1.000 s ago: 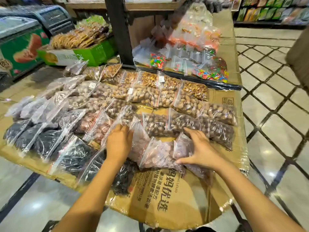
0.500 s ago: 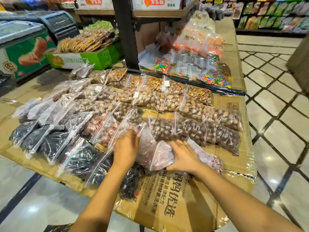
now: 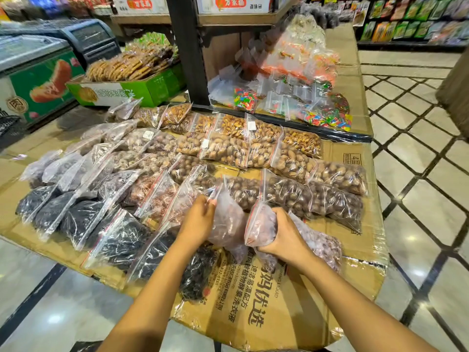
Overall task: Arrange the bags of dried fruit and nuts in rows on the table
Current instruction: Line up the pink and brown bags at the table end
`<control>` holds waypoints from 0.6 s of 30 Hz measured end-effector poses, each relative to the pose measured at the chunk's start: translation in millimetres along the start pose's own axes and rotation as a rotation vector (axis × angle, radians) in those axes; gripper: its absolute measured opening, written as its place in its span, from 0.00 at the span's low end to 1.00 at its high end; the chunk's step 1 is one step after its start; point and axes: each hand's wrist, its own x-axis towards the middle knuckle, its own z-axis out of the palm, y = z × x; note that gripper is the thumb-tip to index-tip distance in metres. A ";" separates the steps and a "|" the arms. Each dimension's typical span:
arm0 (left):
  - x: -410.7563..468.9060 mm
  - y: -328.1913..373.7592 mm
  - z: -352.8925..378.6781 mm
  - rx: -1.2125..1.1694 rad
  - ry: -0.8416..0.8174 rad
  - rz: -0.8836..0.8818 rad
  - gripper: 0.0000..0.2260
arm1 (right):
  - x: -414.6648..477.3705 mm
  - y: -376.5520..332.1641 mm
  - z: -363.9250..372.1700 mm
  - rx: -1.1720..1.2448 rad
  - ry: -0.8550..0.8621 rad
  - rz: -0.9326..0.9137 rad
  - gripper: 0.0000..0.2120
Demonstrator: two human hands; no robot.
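Clear zip bags of nuts and dried fruit lie in slanted rows on a cardboard-covered table (image 3: 355, 250). Pale nut bags (image 3: 228, 148) fill the far rows, brown round nuts (image 3: 286, 194) the middle, black dried fruit bags (image 3: 119, 237) the near left. My left hand (image 3: 199, 219) grips the top of a pinkish nut bag (image 3: 228, 224) standing at the near edge. My right hand (image 3: 284, 237) squeezes a second pinkish bag (image 3: 261, 224) right beside it. A third pinkish bag (image 3: 322, 242) lies flat behind my right wrist.
A black shelf post (image 3: 185, 52) rises behind the rows. Bags of coloured sweets (image 3: 317, 115) lie on a raised board to its right. A green box of biscuits (image 3: 142, 85) and a freezer (image 3: 38, 72) stand at the left. Tiled floor runs along the right.
My right hand has closed around the second pinkish bag and lifted it upright next to the one in my left hand. My left hand has shifted to that bag's top.
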 end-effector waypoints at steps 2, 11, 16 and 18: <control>-1.0 -0.9 -6.9 0.082 0.058 0.045 0.09 | 1.3 -1.8 0.6 -0.054 -0.033 0.002 0.41; -3.3 -28.1 -53.6 0.233 0.303 -0.020 0.27 | 5.3 -5.8 11.0 -0.321 -0.197 0.046 0.63; 11.2 -37.3 -51.1 0.282 0.234 -0.021 0.16 | 5.0 -8.0 14.2 -0.339 -0.220 0.069 0.64; 22.5 -36.6 -55.0 0.286 0.237 0.011 0.11 | 4.7 -9.8 13.5 -0.335 -0.195 0.062 0.63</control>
